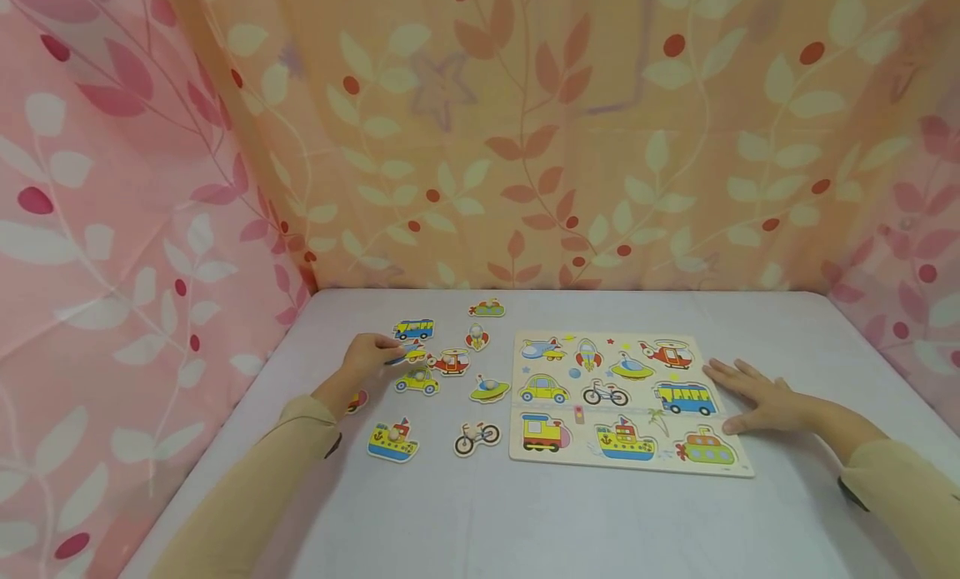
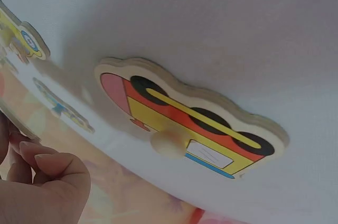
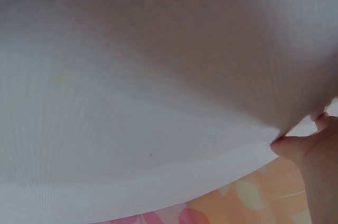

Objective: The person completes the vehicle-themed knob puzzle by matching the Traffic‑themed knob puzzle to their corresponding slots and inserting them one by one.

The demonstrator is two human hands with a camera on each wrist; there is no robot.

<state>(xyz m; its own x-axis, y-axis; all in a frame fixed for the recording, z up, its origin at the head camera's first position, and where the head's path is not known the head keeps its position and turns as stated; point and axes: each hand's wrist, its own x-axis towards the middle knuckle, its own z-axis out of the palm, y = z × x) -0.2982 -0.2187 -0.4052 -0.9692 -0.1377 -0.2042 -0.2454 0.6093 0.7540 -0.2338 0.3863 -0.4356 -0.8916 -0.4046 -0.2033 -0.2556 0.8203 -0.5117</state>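
My left hand (image 1: 365,364) pinches the airplane puzzle piece (image 1: 411,352) with thumb and fingers, above the other loose pieces. In the left wrist view that hand (image 2: 39,182) grips the wooden edge of a piece, mostly cut off by the frame. The train piece (image 2: 190,123) lies close by with its round knob showing. My right hand (image 1: 776,402), fingers spread, rests at the right edge of the wooden puzzle board (image 1: 555,458). In the right wrist view only part of the right hand (image 3: 311,150) shows, thumb on the white cloth.
Loose knobbed pieces lie left of the board: bus (image 1: 414,329), submarine (image 1: 487,308), rocket (image 1: 477,337), helicopter (image 1: 452,362), car (image 1: 417,382), flying saucer (image 1: 490,389), ship (image 1: 393,441) and bicycle (image 1: 477,437). Floral curtains (image 1: 525,146) surround the white table (image 1: 525,521).
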